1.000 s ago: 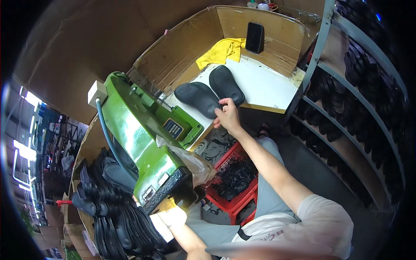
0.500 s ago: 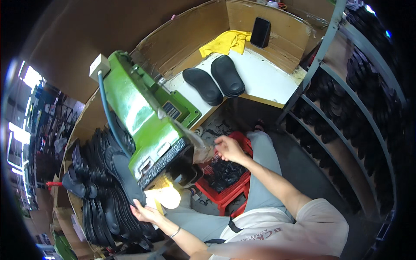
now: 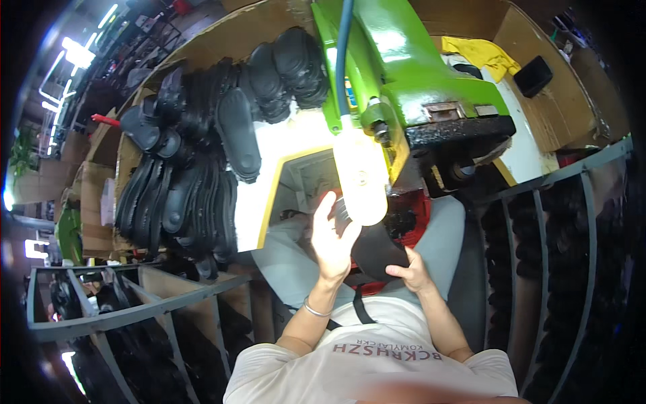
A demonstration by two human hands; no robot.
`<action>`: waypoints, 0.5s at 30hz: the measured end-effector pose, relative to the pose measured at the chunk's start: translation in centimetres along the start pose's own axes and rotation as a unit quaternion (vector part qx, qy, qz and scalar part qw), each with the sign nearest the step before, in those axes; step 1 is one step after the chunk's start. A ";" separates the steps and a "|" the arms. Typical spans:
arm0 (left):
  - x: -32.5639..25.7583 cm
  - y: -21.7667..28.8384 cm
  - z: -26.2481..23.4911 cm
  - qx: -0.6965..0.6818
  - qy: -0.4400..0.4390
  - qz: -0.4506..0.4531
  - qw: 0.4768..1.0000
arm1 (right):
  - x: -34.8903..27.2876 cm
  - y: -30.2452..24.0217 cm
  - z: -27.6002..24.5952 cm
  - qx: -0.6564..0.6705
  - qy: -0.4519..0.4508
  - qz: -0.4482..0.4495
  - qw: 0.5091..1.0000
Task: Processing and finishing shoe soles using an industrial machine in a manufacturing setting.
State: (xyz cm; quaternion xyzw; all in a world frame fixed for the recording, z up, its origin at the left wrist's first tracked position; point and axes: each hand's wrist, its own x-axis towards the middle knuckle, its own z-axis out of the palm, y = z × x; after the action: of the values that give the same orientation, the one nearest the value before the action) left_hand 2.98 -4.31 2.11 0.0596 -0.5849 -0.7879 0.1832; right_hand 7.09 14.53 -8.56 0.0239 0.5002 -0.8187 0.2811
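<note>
A black shoe sole (image 3: 378, 252) is in front of my body, just below the bright machine lamp (image 3: 362, 176). My right hand (image 3: 414, 271) is closed on its near right end, thumb on top. To the left of the lamp, my left hand (image 3: 330, 244) has its fingers stretched and its thumb apart, close against the sole's far left side; the glare partly hides the contact there. Above the sole stands the green machine (image 3: 431, 84), its dark head (image 3: 461, 135) to the right of the lamp.
Stacked black soles (image 3: 185, 195) cover the white tabletop at left, with one sole (image 3: 239, 135) lying at the pile's edge. A red basket (image 3: 420, 212) with black scraps sits between my legs. Racks (image 3: 538, 249) of soles flank me. A yellow cloth (image 3: 484, 55) lies at far right.
The view has turned left. My left hand has moved from the sole pile to beside the lamp. My right hand has come back from over the basket and now holds a sole.
</note>
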 end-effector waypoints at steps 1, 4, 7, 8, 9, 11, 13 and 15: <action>-0.6 -1.6 -0.7 0.097 -0.052 -0.007 0.994 | -0.9 0.4 0.0 0.028 0.021 0.007 0.999; -2.3 -3.1 1.4 0.072 -0.157 -0.164 0.971 | -3.1 0.9 0.3 0.045 0.049 -0.017 0.998; -0.3 0.0 5.1 0.197 -0.241 -0.122 0.942 | -3.4 0.7 1.2 0.139 0.046 -0.024 0.989; 0.8 0.5 5.8 0.255 -0.237 -0.128 0.929 | -3.3 0.2 1.9 0.143 0.049 -0.028 0.988; 1.8 0.8 6.1 0.314 -0.228 -0.130 0.913 | -3.0 -0.6 2.3 0.146 0.045 -0.031 0.988; 1.8 -0.3 5.4 0.279 -0.212 0.036 0.936 | -3.6 -0.1 0.5 0.121 -0.003 0.006 0.993; 0.6 -0.4 5.5 0.159 -0.154 -0.091 0.971 | -4.3 -1.0 0.8 0.132 0.031 -0.018 0.991; -0.3 -2.6 4.3 0.218 -0.157 -0.123 0.955 | -5.5 -1.9 -0.4 0.129 0.067 -0.021 0.989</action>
State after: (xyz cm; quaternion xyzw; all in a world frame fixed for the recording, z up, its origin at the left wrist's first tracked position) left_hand 1.40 0.31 0.96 0.0458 -0.7521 -0.6569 -0.0268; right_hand 10.72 17.95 -5.48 0.1048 0.4087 -0.8784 0.2244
